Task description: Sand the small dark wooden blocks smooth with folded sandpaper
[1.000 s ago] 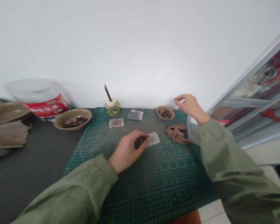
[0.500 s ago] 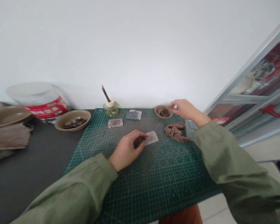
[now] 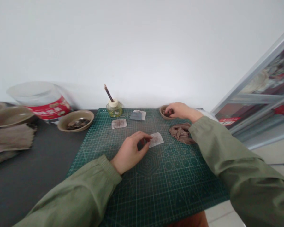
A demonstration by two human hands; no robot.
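My left hand [image 3: 132,151] is over the middle of the green cutting mat [image 3: 142,192], its thumb and fingertips brought close together at the left edge of a small whitish paper piece [image 3: 157,139]. Whether something small sits between those fingertips is too small to tell. At the back right, my right hand [image 3: 180,111] reaches into a small brown bowl [image 3: 163,110] of dark pieces. Its fingers are bent down among the contents, and what they hold is hidden. A crumpled brown cloth [image 3: 181,133] lies just in front of that bowl.
A glass jar [image 3: 115,108] with brushes, a stained paper piece [image 3: 119,123] and grey sheets [image 3: 136,115] are at the mat's back. Left of it stand a bowl of dark pieces [image 3: 76,121], a large tub [image 3: 41,101] and a cloth [image 3: 10,137]. A metal-framed cabinet [image 3: 257,98] is at right.
My right hand has moved left and down from the bowl's right rim into the bowl. My left hand keeps its place by the paper. The whole view has shifted slightly.
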